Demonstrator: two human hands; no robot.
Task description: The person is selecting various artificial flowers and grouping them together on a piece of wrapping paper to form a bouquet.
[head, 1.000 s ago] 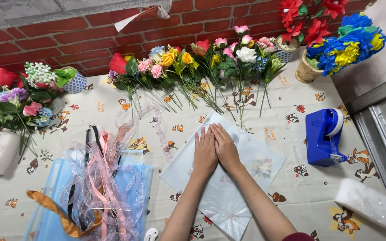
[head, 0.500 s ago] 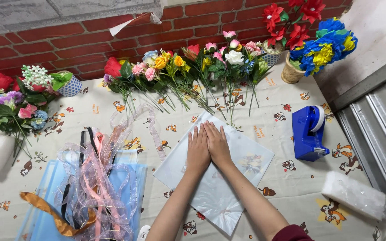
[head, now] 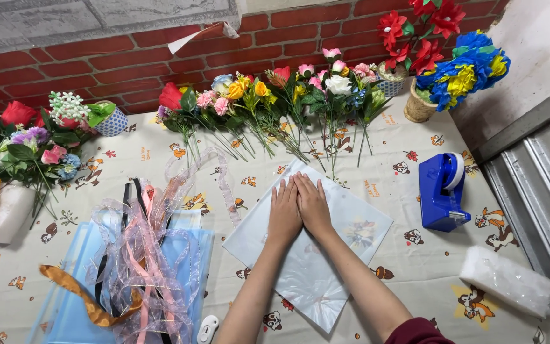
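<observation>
Since the earlier frames your palms have slid a little up the translucent wrapping sheet [head: 307, 255] and the view has drifted; both hands stay flat.

From the head camera, your left hand [head: 284, 211] and right hand [head: 313, 207] lie side by side, thumbs touching, fingers together and extended, pressing down and pinching nothing. That sheet lies cornerwise on the cartoon-print worktop [head: 415, 255], just below the row of artificial flowers [head: 275, 102].

What could go wrong, as I judge it: the film looks slick, so uneven pressure may let it skate across the cloth or crease off-line. Its top corner sits close to the flower stems, which could snag if it creeps upward.

As for containers: a woven pot [head: 418, 108] at the far right holds blue and yellow blooms, with red ones in a patterned cup [head: 389, 83] beside it. A checked cup [head: 112, 121] at left holds a white sprig. A white vase [head: 7, 213] carries a mixed bunch. The blue tape dispenser [head: 440, 191] stands well apart, and tangled ribbons [head: 141, 261] lie over blue sheets.
</observation>
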